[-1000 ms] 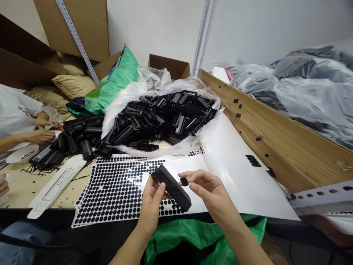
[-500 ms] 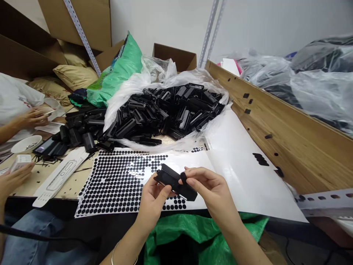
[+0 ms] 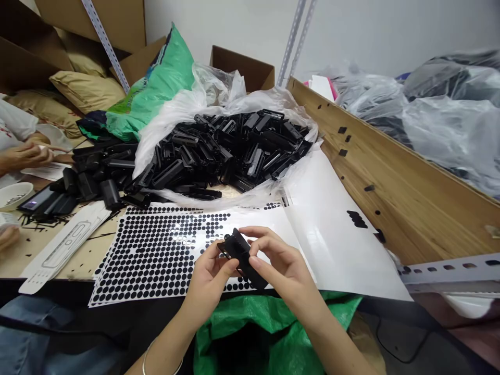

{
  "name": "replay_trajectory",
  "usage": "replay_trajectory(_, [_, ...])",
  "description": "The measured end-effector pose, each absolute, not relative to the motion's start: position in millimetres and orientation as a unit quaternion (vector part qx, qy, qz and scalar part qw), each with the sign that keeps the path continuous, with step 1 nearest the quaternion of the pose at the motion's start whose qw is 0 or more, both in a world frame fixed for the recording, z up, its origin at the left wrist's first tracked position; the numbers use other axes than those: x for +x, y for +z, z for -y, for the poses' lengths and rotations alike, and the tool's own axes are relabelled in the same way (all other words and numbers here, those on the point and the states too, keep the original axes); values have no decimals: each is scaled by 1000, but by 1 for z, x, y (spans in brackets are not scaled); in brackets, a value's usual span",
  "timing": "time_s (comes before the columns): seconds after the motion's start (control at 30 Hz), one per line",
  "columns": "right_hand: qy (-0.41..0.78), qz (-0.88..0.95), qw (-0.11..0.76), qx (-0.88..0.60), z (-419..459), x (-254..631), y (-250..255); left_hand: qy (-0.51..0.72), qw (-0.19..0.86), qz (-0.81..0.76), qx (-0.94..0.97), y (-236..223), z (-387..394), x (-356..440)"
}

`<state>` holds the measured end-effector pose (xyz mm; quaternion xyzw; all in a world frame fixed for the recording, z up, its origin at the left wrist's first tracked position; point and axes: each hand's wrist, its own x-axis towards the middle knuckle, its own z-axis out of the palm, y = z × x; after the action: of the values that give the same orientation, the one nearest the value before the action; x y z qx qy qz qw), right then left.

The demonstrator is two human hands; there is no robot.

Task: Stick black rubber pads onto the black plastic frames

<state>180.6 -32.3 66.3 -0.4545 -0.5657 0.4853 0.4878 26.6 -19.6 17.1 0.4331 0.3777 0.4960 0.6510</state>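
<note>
My left hand [image 3: 209,278] is closed around one end of a black plastic housing [image 3: 239,246], thumb on its near side. The thumb and fingers of my right hand [image 3: 283,268] press on the housing's upper face and far edge. Whether a round sticker lies under those fingers is hidden. The housing is tilted and held above sheets of round black stickers [image 3: 144,260], partly stripped to white backing on their right side. Beyond them, a large pile of similar black housings [image 3: 234,151] lies in an open white plastic bag [image 3: 150,151].
A wooden board [image 3: 390,203] with stray black stickers borders the right side. White backing paper [image 3: 336,229] lies beside it. At left are white printed cards [image 3: 64,245], a small bowl [image 3: 15,195] and a co-worker's hand [image 3: 25,156]. A green sack [image 3: 234,317] hangs below the table edge.
The round black sticker pinched in my right hand has come down to the housing and is now out of sight under the fingers. The view has shifted slightly right.
</note>
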Motion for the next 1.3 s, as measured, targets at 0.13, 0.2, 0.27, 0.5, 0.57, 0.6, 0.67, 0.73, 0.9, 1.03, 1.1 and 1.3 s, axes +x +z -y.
replay_trajectory(0.13, [462, 570, 484, -477, 33, 179, 65, 486, 653, -372, 446, 19, 20, 28])
replay_trajectory(0.2, [454, 568, 491, -480, 33, 178, 64, 481, 653, -371, 452, 20, 21, 29])
replay_trajectory(0.27, [450, 564, 497, -482, 33, 177, 63, 477, 652, -375, 454, 20, 22, 30])
replay_trajectory(0.5, [442, 555, 514, -483, 34, 175, 61, 483, 655, -392, 429, 18, 25, 34])
replay_trajectory(0.57, [444, 547, 520, -484, 35, 175, 61, 476, 666, -381, 430, 18, 25, 33])
replay_trajectory(0.6, [448, 542, 520, -485, 35, 175, 61, 473, 670, -376, 433, 18, 25, 33])
replay_trajectory(0.67, [463, 531, 519, -484, 36, 176, 60, 472, 669, -374, 437, 18, 25, 32])
replay_trajectory(0.73, [485, 518, 521, -474, 37, 178, 60, 471, 665, -378, 440, 18, 25, 31])
replay_trajectory(0.9, [495, 514, 515, -475, 37, 177, 61, 469, 661, -387, 439, 19, 24, 30])
replay_trajectory(1.03, [470, 529, 508, -491, 36, 172, 61, 468, 660, -392, 438, 17, 23, 29])
replay_trajectory(1.1, [462, 532, 510, -494, 37, 171, 61, 466, 658, -397, 439, 16, 23, 29])
replay_trajectory(1.3, [447, 546, 504, -497, 37, 173, 59, 457, 655, -404, 447, 18, 24, 28])
